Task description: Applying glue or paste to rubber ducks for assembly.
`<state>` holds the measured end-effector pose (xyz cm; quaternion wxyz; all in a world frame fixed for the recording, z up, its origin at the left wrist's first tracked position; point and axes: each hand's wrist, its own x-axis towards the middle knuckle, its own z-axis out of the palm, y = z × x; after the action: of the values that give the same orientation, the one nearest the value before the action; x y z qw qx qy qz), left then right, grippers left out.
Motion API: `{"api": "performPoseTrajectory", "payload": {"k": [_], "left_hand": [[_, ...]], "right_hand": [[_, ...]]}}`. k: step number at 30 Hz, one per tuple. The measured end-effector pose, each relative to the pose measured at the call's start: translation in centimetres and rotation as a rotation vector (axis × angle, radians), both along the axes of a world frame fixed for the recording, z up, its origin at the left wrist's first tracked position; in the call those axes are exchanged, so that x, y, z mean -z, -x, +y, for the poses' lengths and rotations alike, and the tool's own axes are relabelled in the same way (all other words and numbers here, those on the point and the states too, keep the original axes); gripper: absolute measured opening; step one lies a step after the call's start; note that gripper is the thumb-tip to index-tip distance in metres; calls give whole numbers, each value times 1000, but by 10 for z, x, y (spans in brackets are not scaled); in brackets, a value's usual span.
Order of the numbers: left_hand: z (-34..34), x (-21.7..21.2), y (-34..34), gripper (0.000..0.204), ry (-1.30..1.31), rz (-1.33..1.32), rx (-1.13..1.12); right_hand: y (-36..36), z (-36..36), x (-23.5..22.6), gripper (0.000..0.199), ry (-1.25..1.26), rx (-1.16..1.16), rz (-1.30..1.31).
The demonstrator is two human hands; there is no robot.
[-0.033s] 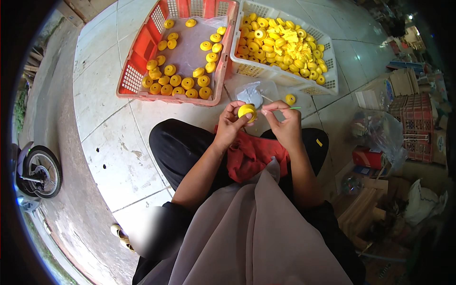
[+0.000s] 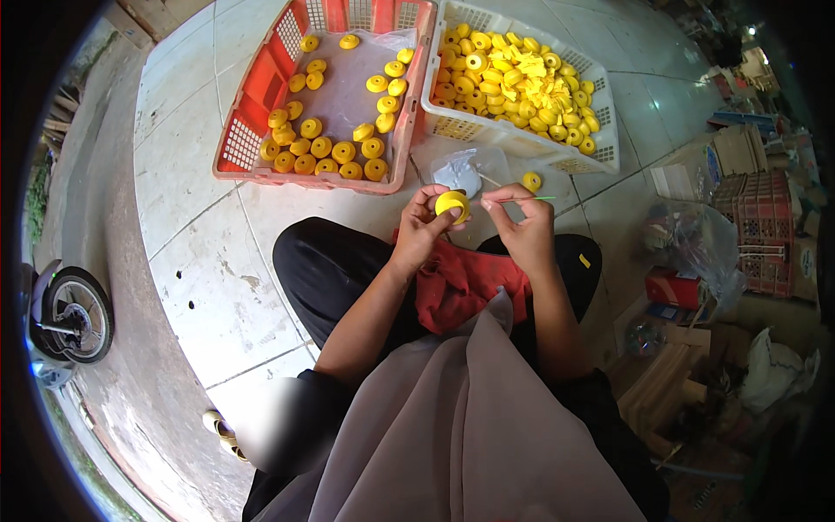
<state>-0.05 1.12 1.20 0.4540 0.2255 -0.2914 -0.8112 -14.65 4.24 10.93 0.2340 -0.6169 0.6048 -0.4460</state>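
Between the fingers and thumb of my left hand (image 2: 422,228) is a round yellow piece (image 2: 451,205), shaped like a yo-yo. My right hand (image 2: 524,228) pinches a thin stick (image 2: 541,198) with a green end; its other tip points at the yellow piece, a small gap away from it. Just beyond my hands a clear plastic bag or tray with a pale grey-white substance (image 2: 464,177) lies on the tiles. A single yellow piece (image 2: 531,182) rests beside it. A red cloth (image 2: 461,291) is spread over my lap.
A red crate (image 2: 244,130) at the far left holds several spaced yellow pieces on a plastic sheet. The white crate (image 2: 606,113) on its right is heaped with similar pieces. Cardboard, bags and a red basket (image 2: 765,217) crowd the right; a motorbike wheel (image 2: 78,313) stands far left.
My right hand and its stick have shifted very slightly to the right, away from the yellow piece. The left hand stays in place.
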Motion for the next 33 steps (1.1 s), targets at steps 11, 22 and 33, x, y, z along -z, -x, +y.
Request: {"api": "performPoseTrajectory", "payload": {"k": [11,22,33], "left_hand": [[4,-2,4,47,114,-71,15],[4,-1,4,48,141,-65,5],[4,3,4,48,145,-70,1]], "right_hand": [[0,6,18,4,0,-55,-54],[0,1,18,8,136,-131,211],[-6,0,26,10,205,-80,252]]}}
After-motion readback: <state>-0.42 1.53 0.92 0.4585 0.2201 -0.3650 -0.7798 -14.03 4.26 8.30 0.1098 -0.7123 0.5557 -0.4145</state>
